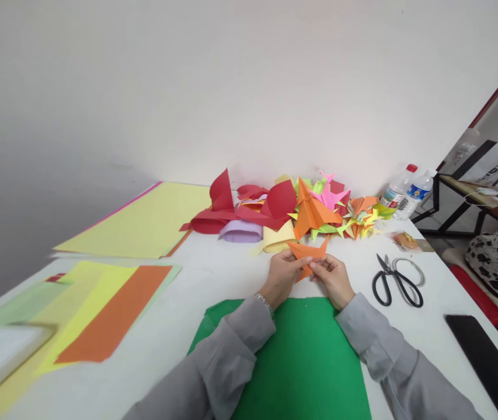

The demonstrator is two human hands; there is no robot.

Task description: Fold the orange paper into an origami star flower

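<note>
An orange folded paper figure (309, 252) with pointed tips is held up between both hands, above the far edge of a green paper sheet (301, 356). My left hand (281, 275) pinches its left side, thumb on the near face. From the other side, my right hand (333, 280) grips its lower right part with thumb and fingers. The fingers behind the paper are partly hidden. Just beyond the hands lies a pile of folded paper: red curled pieces (211, 219), a cream roll (278, 235) and a larger orange figure (312, 210).
Black-handled scissors (396, 283) and a clear ring (410, 269) lie right of my hands. Two bottles (400, 186) stand at the back right. Coloured sheets (117, 315), a white box (3, 356) and a large yellow sheet (139, 219) are left. A black flat object (487, 361) lies near the right edge.
</note>
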